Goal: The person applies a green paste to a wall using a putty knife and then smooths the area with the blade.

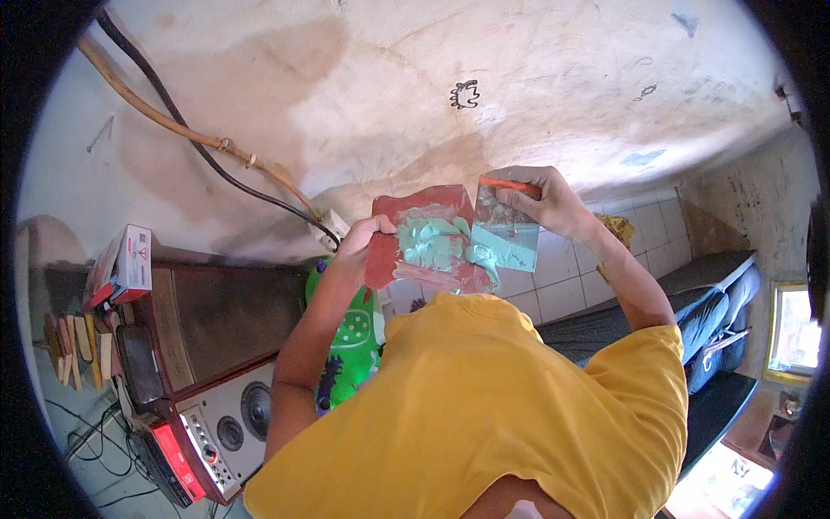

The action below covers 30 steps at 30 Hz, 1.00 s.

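My left hand [359,242] grips a reddish-brown board [385,259] by its left side, with the thumb on top. Mint-green paste [428,242] is smeared over the middle of the board, streaked with pink. My right hand [540,199] is closed on a wide metal scraper [510,221] by its orange handle [493,182]. The scraper's blade meets the board's right side and carries mint paste on its lower part. Both things are held above my yellow shirt.
A stained wall [346,104] carries two cables [207,138]. To the left are a wooden cabinet [216,311], a speaker unit [225,432], a box [121,268] and loose wires. A green inflatable-looking object [346,363], white tiles [562,277] and a dark bench with cloths [718,329] are also around me.
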Each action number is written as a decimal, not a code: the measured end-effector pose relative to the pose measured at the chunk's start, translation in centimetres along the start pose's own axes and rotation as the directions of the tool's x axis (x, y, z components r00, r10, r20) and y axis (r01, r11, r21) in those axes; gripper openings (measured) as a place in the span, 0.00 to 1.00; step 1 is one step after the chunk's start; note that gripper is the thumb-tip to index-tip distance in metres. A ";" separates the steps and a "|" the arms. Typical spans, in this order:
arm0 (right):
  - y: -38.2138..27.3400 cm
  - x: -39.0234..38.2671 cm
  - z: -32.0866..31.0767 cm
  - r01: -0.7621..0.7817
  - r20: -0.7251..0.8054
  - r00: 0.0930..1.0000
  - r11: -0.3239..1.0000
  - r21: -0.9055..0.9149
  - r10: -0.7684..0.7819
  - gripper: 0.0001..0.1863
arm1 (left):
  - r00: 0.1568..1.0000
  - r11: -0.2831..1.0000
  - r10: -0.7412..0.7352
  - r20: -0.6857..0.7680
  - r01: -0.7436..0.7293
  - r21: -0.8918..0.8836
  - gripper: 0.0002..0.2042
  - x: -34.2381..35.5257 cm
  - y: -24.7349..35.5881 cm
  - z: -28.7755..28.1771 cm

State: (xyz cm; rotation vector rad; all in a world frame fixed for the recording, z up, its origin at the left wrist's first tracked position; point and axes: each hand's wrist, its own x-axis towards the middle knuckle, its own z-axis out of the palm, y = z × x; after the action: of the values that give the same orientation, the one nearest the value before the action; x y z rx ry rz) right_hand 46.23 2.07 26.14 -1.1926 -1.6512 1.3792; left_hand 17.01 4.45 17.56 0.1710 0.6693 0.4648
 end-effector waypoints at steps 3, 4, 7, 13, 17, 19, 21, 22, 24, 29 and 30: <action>1.0 -0.2 0.4 -0.084 0.092 0.994 0.977 0.197 0.067 0.15 | 0.996 1.000 -0.026 -0.081 0.025 -0.005 0.13 -1.1 0.1 1.3; 1.5 -0.4 0.6 -0.149 0.107 0.987 0.950 0.276 0.123 0.16 | 0.983 1.000 0.007 -0.181 -0.002 0.028 0.12 -1.4 -0.2 1.8; 1.8 -0.4 0.6 -0.279 0.142 0.960 0.819 0.501 0.241 0.19 | 0.938 0.979 0.181 -0.297 -0.144 0.142 0.09 -2.4 -1.5 3.1; -0.6 -1.9 -1.2 -0.088 -0.028 0.982 0.577 0.812 0.189 0.22 | 0.899 0.879 0.404 -0.170 -0.330 0.346 0.04 -4.2 -2.1 3.1; -6.7 -2.8 -2.3 0.228 -0.191 0.973 0.422 0.878 -0.128 0.22 | 0.892 0.915 0.393 -0.223 -0.357 0.186 0.10 -6.3 -2.1 2.9; -10.7 -1.9 -2.0 0.542 -0.534 0.830 0.466 0.699 -0.163 0.20 | 0.720 0.777 0.628 -0.295 -0.562 0.283 0.09 -7.2 -3.9 5.8; -13.2 0.0 -1.9 0.791 -0.790 0.570 0.409 0.454 -0.226 0.16 | 0.602 0.675 0.738 -0.305 -0.655 0.339 0.10 -7.5 -5.0 9.2; -13.5 0.9 -2.3 0.866 -0.850 0.444 0.381 0.324 -0.285 0.14 | 0.666 0.713 0.701 -0.256 -0.642 0.281 0.10 -8.1 -4.4 8.3; -14.3 3.3 -2.5 0.902 -0.895 -0.014 0.381 -0.203 -0.445 0.14 | 0.779 0.791 0.609 -0.149 -0.583 0.185 0.11 -9.6 -3.4 7.0; -15.7 6.9 -3.1 0.071 -0.337 -0.457 0.344 -0.936 -0.823 0.15 | 0.776 0.789 0.606 -0.175 -0.614 0.008 0.09 -5.8 -3.8 -5.3; -15.5 7.8 -3.1 0.051 -0.324 -0.430 0.335 -0.941 -0.843 0.17 | 0.800 0.809 0.575 -0.173 -0.587 -0.029 0.10 -6.3 -4.0 -5.0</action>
State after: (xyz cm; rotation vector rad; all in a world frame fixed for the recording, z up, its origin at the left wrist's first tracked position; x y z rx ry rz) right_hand 42.71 10.11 41.49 -0.7706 -0.9670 -0.9424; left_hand 10.94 -1.97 15.98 0.2675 0.7472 1.1126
